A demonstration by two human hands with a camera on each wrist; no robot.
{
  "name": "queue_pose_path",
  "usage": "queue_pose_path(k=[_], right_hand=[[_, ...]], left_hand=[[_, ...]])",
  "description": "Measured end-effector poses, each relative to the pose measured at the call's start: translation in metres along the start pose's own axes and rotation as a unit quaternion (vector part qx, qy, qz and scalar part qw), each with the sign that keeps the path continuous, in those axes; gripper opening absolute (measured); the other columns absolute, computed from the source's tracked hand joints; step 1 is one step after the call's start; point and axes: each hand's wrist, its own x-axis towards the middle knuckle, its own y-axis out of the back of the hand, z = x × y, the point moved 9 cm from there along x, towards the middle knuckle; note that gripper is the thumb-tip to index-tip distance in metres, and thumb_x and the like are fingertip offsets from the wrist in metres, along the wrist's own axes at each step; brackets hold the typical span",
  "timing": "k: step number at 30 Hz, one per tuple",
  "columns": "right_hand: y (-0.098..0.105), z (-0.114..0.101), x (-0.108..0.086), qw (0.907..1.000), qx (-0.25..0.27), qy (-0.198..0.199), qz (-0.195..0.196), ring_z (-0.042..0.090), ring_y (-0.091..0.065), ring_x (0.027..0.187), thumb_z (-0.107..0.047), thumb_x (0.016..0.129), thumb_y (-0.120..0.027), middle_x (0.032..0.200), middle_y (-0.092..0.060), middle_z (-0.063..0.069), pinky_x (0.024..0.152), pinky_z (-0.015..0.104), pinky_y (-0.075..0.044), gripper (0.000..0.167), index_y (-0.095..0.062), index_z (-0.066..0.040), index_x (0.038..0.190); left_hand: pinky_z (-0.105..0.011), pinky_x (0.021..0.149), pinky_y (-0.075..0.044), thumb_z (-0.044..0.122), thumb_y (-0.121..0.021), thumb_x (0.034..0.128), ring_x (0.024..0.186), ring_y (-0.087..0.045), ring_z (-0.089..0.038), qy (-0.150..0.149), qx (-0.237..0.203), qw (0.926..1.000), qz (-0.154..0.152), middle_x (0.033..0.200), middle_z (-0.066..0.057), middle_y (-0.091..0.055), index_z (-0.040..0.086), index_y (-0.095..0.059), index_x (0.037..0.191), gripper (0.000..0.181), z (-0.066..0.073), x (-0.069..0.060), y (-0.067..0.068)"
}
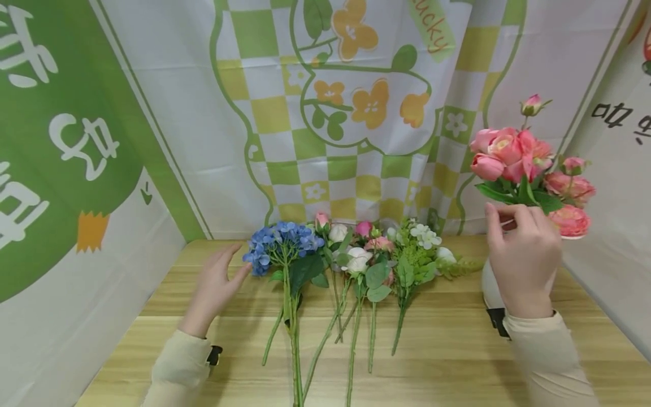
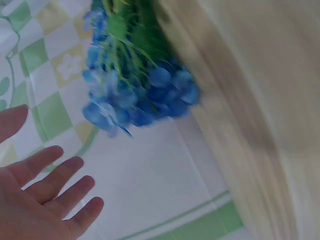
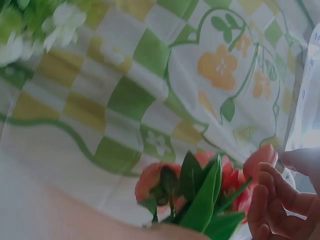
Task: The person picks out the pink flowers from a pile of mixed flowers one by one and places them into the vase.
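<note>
A bunch of coral-pink artificial roses with green leaves rises above a smooth white vase at the far right of a pale wood-grain table. The right hand hides where stems and vase meet. If the stems are not well seated, the top-heavy bunch could tip or swing round; a forearm brushing the vase could knock it over.

The roses lie just beyond the fingertips of the right hand, whose fingers are half curled, thumb close to forefinger. Whether they pinch a stem or leaf cannot be told.

At the left, a blue cloth hydrangea on long green stems lies just beside the left hand, whose fingers are spread and hold nothing. Hasty gathering there might snag the neighbouring stems, which cross. Between the hands lie white fabric roses and a leafy green-and-white sprig.
</note>
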Motion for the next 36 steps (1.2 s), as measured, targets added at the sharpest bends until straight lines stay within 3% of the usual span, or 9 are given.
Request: queue_pose_path(k=[8,17,23,29,33,36], right_hand=[[-0.034,-0.018,-0.010,0.9972,0.037,-0.016,-0.063,0.027,-0.064,0.068,-0.032,0.092,-0.060,0.081,-0.068,0.013,0.059,0.028,-0.038,0.032,-0.072,-0.003,0.095],[-0.063,-0.024,-0.020,0.9907,0.051,-0.052,-0.115,0.028,-0.064,0.070,-0.036,0.093,-0.059,0.083,-0.069,0.014,0.063,0.042,-0.046,0.035,-0.071,-0.003,0.094],[-0.076,-0.030,-0.023,0.9856,0.054,-0.073,-0.143,0.029,-0.065,0.072,-0.039,0.093,-0.057,0.083,-0.070,0.012,0.064,0.046,-0.046,0.036,-0.071,-0.006,0.095],[-0.085,-0.032,-0.028,0.9822,0.036,-0.072,-0.170,0.026,-0.065,0.069,-0.041,0.093,-0.056,0.081,-0.070,0.009,0.056,0.046,-0.046,0.036,-0.073,-0.009,0.095],[-0.086,-0.030,-0.029,0.9819,0.032,-0.074,-0.172,0.026,-0.064,0.068,-0.042,0.093,-0.056,0.080,-0.070,0.010,0.056,0.046,-0.046,0.037,-0.073,-0.009,0.094],[-0.086,-0.030,-0.028,0.9816,0.033,-0.075,-0.173,0.027,-0.065,0.068,-0.042,0.093,-0.056,0.080,-0.070,0.011,0.058,0.047,-0.047,0.037,-0.073,-0.008,0.094]], left_hand=[[-0.058,0.101,-0.038,0.023,-0.060,0.0932,0.122,-0.047,-0.045,0.035,-0.026,0.9988,-0.021,0.134,-0.026,-0.050,-0.002,-0.045,0.137,0.052,0.018,0.021,-0.019],[-0.054,0.097,-0.043,0.020,-0.060,0.0934,0.119,-0.052,-0.038,0.058,-0.056,0.9967,-0.011,0.130,-0.021,-0.056,0.001,-0.053,0.132,0.044,0.038,0.040,-0.031],[-0.047,0.086,-0.050,0.021,-0.062,0.0923,0.104,-0.061,-0.031,0.065,-0.057,0.9962,-0.011,0.114,-0.015,-0.066,0.003,-0.061,0.123,0.035,0.048,0.055,-0.040],[-0.041,0.078,-0.054,0.016,-0.065,0.0899,0.091,-0.066,-0.026,0.067,-0.058,0.9945,-0.055,0.100,-0.012,-0.071,0.005,-0.069,0.108,0.022,0.063,0.074,-0.061],[-0.041,0.078,-0.054,0.014,-0.066,0.0885,0.090,-0.067,-0.027,0.063,-0.030,0.9940,-0.085,0.099,-0.013,-0.071,0.003,-0.071,0.105,0.021,0.074,0.088,-0.076],[-0.038,0.070,-0.053,0.012,-0.066,0.0876,0.077,-0.064,-0.023,0.058,-0.006,0.9937,-0.096,0.088,-0.011,-0.070,0.004,-0.071,0.095,0.013,0.082,0.099,-0.085]])
